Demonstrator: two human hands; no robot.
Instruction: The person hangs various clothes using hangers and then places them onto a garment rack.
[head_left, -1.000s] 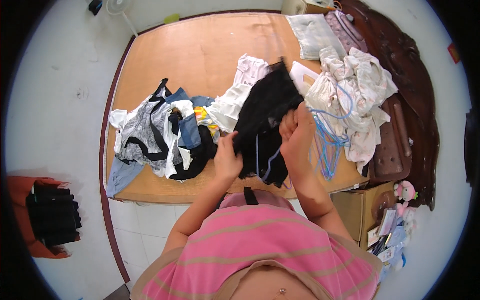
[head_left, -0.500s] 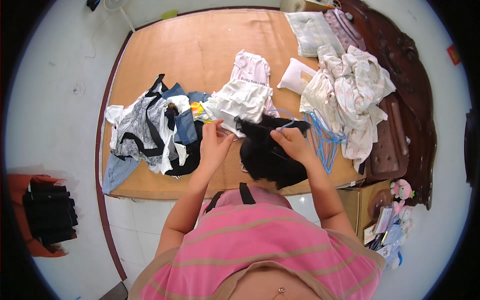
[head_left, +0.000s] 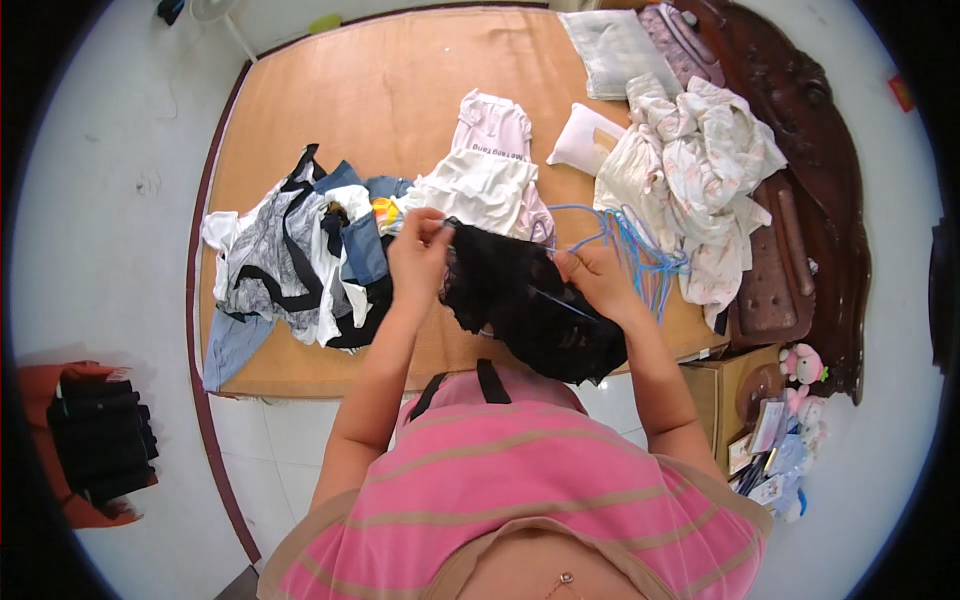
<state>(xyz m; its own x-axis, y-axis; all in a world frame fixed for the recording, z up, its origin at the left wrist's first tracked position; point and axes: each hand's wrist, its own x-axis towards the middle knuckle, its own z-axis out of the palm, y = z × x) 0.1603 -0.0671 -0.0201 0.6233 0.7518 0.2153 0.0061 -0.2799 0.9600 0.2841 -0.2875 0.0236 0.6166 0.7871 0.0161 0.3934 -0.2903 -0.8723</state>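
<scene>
A black garment (head_left: 530,290), thin and partly lacy, is stretched between my two hands above the near edge of the bed. My left hand (head_left: 418,262) pinches its upper left corner between thumb and fingers. My right hand (head_left: 600,284) is closed on a light blue hanger (head_left: 566,304), part of which shows against the black cloth. The rest of this hanger is hidden by cloth and fingers. Just beyond my right hand lies a bundle of blue and purple hangers (head_left: 652,262). White folded clothing (head_left: 478,185) lies beyond the black garment.
A heap of mixed clothes (head_left: 290,250) lies on the mat-covered bed (head_left: 370,80) at left. Toward the right are a small white pillow (head_left: 584,138), a crumpled floral cover (head_left: 690,170) and the dark carved headboard (head_left: 825,200). An orange bag (head_left: 45,430) with dark contents stands lower left.
My left hand has risen slightly and now grips the black garment's corner, pulling it out to the left. My right hand has shifted a little right with the hanger.
</scene>
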